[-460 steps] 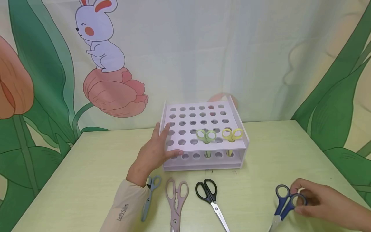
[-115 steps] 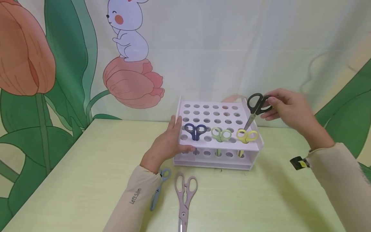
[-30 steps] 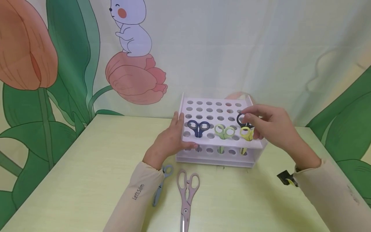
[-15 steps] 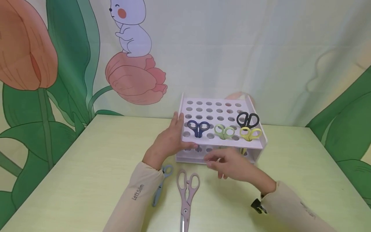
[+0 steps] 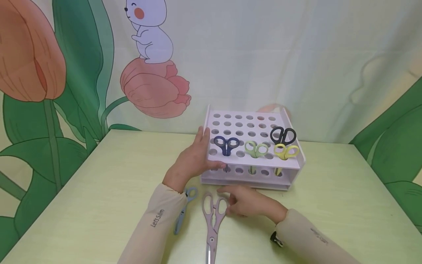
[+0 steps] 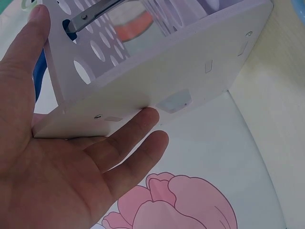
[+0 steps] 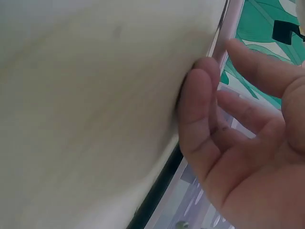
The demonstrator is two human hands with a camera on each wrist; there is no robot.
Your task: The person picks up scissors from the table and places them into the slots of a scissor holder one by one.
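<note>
My left hand [image 5: 189, 159] rests on the left side of a white rack [image 5: 244, 161] with rows of round holes. Its thumb lies along the front edge, and its straight fingers lie along the outer side panel, as the left wrist view shows. My right hand [image 5: 248, 201] is low in front of the rack, its thumb and fingers loosely bent at the right handle loop of pink scissors [image 5: 214, 216] lying on the table. Navy scissors [image 5: 226, 145], light green scissors [image 5: 256, 149], yellow scissors [image 5: 286, 151] and black scissors [image 5: 282, 135] stand in holes, handles up.
Light blue scissors [image 5: 183, 214] lie on the table [image 5: 108, 205], partly hidden by the left sleeve. A printed cloth [image 5: 263, 55] with a rabbit and tulips hangs behind the rack. A dark clasp [image 5: 276, 240] hangs by the right sleeve.
My right hand has let go of the black scissors, now standing in the rack behind the yellow ones. It has moved down and left to the pink scissors. My left hand stays put.
</note>
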